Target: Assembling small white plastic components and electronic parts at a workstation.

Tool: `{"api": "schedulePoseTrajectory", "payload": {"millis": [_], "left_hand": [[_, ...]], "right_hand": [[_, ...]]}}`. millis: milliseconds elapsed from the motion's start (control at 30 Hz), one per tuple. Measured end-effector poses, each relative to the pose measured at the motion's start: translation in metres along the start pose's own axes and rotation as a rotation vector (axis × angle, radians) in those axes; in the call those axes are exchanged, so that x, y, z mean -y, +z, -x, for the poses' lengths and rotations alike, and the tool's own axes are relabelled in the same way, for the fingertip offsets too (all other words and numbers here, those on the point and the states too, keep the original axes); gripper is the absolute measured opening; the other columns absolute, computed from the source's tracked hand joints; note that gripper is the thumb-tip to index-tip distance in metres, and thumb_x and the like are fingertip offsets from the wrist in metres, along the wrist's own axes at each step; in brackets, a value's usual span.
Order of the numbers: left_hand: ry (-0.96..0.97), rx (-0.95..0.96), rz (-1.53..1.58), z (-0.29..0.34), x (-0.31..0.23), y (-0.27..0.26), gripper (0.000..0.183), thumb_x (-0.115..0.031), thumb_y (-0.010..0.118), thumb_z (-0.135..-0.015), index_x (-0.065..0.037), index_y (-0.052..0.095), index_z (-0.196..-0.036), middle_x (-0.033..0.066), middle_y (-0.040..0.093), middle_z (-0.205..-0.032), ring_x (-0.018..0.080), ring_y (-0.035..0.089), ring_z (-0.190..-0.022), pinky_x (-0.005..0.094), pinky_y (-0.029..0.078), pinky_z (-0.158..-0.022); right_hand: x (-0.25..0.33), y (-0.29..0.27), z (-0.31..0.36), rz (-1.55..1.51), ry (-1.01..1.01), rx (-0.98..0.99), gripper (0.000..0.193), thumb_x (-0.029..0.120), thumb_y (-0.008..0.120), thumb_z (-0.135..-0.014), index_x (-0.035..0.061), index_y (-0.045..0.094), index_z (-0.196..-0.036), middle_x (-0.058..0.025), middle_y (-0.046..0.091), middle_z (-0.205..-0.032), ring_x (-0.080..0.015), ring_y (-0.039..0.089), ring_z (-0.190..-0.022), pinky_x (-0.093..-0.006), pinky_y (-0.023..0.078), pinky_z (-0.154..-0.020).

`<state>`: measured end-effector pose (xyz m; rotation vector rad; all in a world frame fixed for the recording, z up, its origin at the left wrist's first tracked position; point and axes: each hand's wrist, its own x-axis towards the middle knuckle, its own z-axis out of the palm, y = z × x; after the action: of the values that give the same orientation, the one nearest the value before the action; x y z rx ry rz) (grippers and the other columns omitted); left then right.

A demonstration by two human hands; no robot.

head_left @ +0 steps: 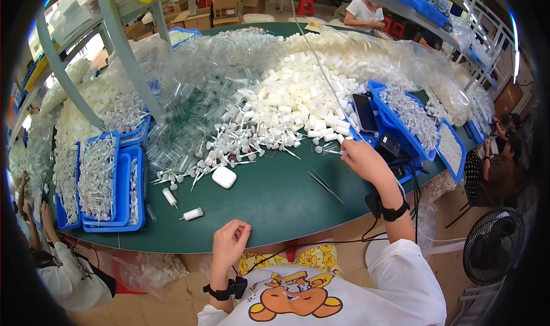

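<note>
My right hand (366, 161) reaches out over the right part of the green table, fingertips pinched at the end of a small clear tube (330, 150). My left hand (230, 240) rests at the table's near edge with its fingers curled in; whatever it may hold is hidden. A pair of metal tweezers (325, 186) lies between the hands. Two small white cylinder pieces with thin tips, one a short capped part (192, 214) and the other a similar part (170, 197), lie left of my left hand. Beyond stands a heap of thin white sticks with round grey heads (235, 145).
White cylinders (309, 91) and clear tubes (189, 85) are piled farther back. A white rounded case (224, 177) lies mid-table. Blue trays hold parts at left (123, 191) and right (375, 88), beside a phone (364, 113) and cables. A black fan (492, 246) stands right; other people sit nearby.
</note>
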<state>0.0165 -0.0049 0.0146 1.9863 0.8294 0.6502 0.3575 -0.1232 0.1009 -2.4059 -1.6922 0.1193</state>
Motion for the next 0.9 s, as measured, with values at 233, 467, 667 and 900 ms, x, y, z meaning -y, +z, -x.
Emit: {"api": "schedulePoseTrajectory", "payload": {"millis": [233,467,667,900], "left_hand": [[-0.096,0.159,0.258,-0.002,-0.023,-0.007,0.021,-0.009,0.048,-0.09,-0.001,0.058,-0.107,0.0091,0.061,-0.087,0.013,0.059,-0.069,0.0233,0.047,-0.06],[-0.036,0.238,0.659,-0.005,-0.031,0.004,0.028,-0.009,0.047,-0.091,0.0,0.052,-0.117,0.009,0.057,-0.106,0.0142,0.056,-0.091,0.0271,0.045,-0.081],[-0.124,0.243,0.736,0.004,-0.007,0.001,0.026,-0.003,0.049,-0.089,0.002,0.053,-0.114,0.01,0.054,-0.108,0.0156,0.055,-0.099,0.0284,0.044,-0.085],[-0.028,0.065,0.724,0.004,-0.016,-0.01,0.025,0.002,0.052,-0.086,0.005,0.052,-0.11,0.0103,0.046,-0.102,0.0259,0.06,-0.094,0.0324,0.051,-0.077]], "right_hand": [[0.114,-0.017,0.048,-0.52,-0.452,0.008,0.029,0.005,0.06,-0.08,0.0018,0.051,-0.107,-0.0138,0.056,-0.105,-0.031,0.052,-0.099,-0.0369,0.044,-0.083],[0.158,0.045,0.07,-1.042,-0.335,0.229,0.028,0.004,0.061,-0.08,0.0012,0.052,-0.107,-0.011,0.055,-0.115,-0.0289,0.05,-0.109,-0.0335,0.049,-0.075],[0.16,0.066,0.066,-1.138,-0.246,0.212,0.024,0.001,0.061,-0.08,0.0007,0.054,-0.103,-0.0092,0.058,-0.111,-0.0251,0.051,-0.112,-0.0296,0.053,-0.073],[0.146,0.069,0.072,-1.255,-0.086,0.009,0.024,-0.006,0.062,-0.076,-0.0009,0.054,-0.098,-0.0122,0.056,-0.1,-0.0178,0.055,-0.094,-0.0271,0.047,-0.075]]}}
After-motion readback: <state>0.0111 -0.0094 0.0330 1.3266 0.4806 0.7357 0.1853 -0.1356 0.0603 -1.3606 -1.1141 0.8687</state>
